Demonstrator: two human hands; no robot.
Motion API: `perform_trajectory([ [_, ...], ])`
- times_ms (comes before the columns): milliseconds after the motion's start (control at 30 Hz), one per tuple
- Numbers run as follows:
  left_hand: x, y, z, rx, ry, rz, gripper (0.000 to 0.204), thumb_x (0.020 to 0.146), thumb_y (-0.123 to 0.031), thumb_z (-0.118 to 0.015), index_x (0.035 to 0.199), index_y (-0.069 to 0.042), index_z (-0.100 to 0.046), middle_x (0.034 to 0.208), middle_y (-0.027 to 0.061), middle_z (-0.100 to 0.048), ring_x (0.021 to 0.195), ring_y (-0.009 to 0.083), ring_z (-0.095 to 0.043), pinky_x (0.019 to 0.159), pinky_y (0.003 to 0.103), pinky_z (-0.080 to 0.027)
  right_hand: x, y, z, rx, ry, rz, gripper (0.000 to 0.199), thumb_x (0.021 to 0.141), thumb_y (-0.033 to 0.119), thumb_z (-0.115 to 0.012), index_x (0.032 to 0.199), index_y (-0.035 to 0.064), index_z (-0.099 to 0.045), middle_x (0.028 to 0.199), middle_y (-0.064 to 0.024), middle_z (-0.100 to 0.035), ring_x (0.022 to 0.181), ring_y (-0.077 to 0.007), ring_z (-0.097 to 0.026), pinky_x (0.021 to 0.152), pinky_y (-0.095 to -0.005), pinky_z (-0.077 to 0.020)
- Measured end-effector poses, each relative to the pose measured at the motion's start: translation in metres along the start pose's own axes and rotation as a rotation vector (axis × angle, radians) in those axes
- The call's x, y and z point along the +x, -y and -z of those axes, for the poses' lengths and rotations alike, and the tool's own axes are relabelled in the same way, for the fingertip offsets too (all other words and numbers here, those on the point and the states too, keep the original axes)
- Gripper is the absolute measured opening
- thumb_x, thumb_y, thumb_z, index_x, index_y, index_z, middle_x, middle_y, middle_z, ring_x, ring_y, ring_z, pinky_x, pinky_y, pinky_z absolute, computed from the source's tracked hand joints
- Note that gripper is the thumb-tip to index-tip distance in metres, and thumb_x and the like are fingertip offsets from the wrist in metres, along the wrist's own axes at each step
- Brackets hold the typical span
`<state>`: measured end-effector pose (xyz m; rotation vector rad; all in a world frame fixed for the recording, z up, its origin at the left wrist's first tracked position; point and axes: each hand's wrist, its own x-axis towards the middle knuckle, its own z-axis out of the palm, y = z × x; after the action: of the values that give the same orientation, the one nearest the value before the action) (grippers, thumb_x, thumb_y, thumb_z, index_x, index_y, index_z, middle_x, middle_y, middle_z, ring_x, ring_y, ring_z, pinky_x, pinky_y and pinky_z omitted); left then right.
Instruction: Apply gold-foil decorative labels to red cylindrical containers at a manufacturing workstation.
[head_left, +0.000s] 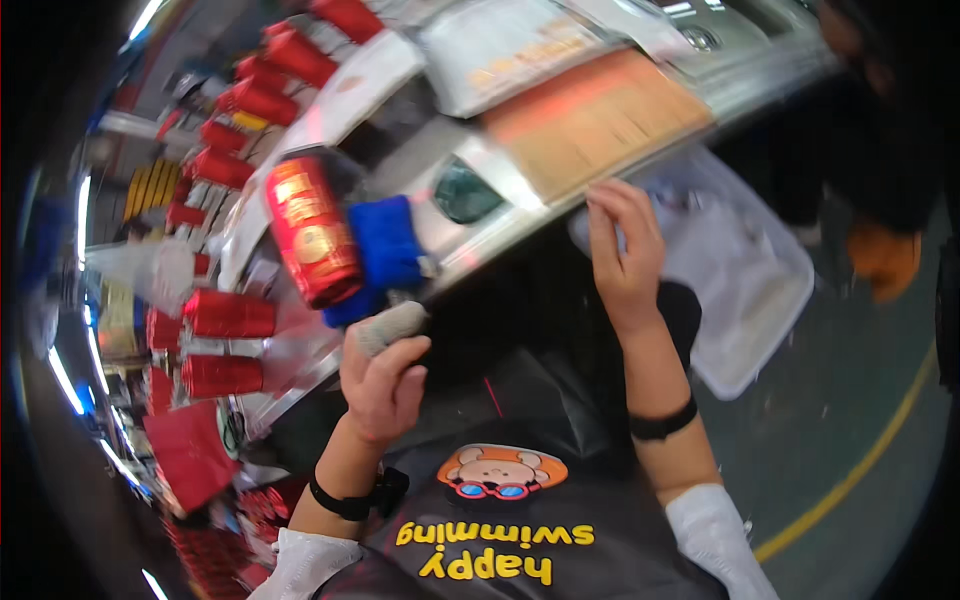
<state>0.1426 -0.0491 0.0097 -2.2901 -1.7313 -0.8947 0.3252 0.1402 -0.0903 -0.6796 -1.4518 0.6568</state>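
Note:
My left hand point(385, 378) is at the near edge of the bench, its fingers curled and slightly blurred. A grey finger cover point(392, 328) wraps one finger; whatever lies inside the curl, if anything, is hidden. Just beyond it a red cylindrical can point(313, 232) with gold marks lies on its side against a blue block point(387, 243). My right hand point(630, 250) is raised beside the bench edge, fingers stretched out and apart, with nothing seen between them. Its fingertips are close to a flat brown cardboard piece point(600, 125).
A dark green glossy piece point(466, 192) lies on the metal bench edge. Behind the cardboard is a clear plastic-wrapped packet point(510, 50). Several red cans point(228, 314) stand along the left. A translucent plastic bin point(750, 290) is at the right, near a person's orange shoe point(882, 262).

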Motion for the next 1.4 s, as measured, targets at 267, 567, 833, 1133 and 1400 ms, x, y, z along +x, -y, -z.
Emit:
perform_trajectory([
  [267, 0.031, 0.015, -0.127, -0.203, 0.574, 0.294, 0.010, 0.087, -0.004, -0.058, 0.094, 0.001, -0.064, 0.098, 0.0181, -0.066, 0.092, 0.0326, -0.063, 0.082, 0.035, -0.048, -0.091, -0.112, 0.047, -0.196, 0.284, -0.741, 0.020, 0.083, 0.013, -0.059, 0.099, 0.0045, -0.066, 0.092, -0.0203, -0.066, 0.087, -0.0348, -0.064, 0.077, -0.0400, -0.0490],
  [567, 0.011, 0.090, -0.225, -0.174, 0.522, 0.489, 0.021, 0.093, -0.018, -0.054, 0.099, 0.000, -0.064, 0.097, 0.0148, -0.066, 0.093, 0.0280, -0.063, 0.084, 0.032, -0.048, -0.091, -0.122, 0.042, -0.152, 0.493, -0.754, 0.027, 0.082, 0.031, -0.058, 0.088, 0.0064, -0.068, 0.092, -0.0176, -0.067, 0.090, -0.0369, -0.063, 0.082, -0.0447, -0.0501],
  [833, 0.008, 0.142, -0.282, -0.185, 0.374, 0.699, 0.026, 0.090, -0.023, -0.060, 0.109, -0.005, -0.063, 0.109, 0.0140, -0.062, 0.098, 0.0268, -0.059, 0.087, 0.035, -0.046, -0.083, -0.130, 0.033, -0.144, 0.549, -0.801, 0.024, 0.084, 0.030, -0.060, 0.089, 0.0065, -0.066, 0.085, -0.0174, -0.067, 0.084, -0.0374, -0.063, 0.075, -0.0442, -0.0501],
  [1133, 0.044, 0.106, -0.304, 0.087, 0.417, 0.861, 0.042, 0.089, -0.026, -0.060, 0.124, -0.004, -0.054, 0.123, 0.0165, -0.057, 0.115, 0.0329, -0.052, 0.101, 0.041, -0.038, -0.081, -0.136, 0.045, -0.096, 0.614, -0.813, 0.025, 0.085, 0.029, -0.061, 0.091, 0.0050, -0.066, 0.086, -0.0195, -0.066, 0.083, -0.0383, -0.063, 0.072, -0.0440, -0.0491],
  [1400, 0.037, 0.118, -0.304, 0.217, 0.476, 0.586, 0.064, 0.091, -0.040, -0.054, 0.138, 0.001, -0.040, 0.141, 0.0263, -0.041, 0.132, 0.0418, -0.036, 0.110, 0.044, -0.028, -0.082, -0.123, 0.039, -0.081, 0.591, -0.895, 0.025, 0.086, 0.028, -0.060, 0.095, 0.0063, -0.067, 0.096, -0.0198, -0.066, 0.093, -0.0389, -0.061, 0.080, -0.0451, -0.0482],
])
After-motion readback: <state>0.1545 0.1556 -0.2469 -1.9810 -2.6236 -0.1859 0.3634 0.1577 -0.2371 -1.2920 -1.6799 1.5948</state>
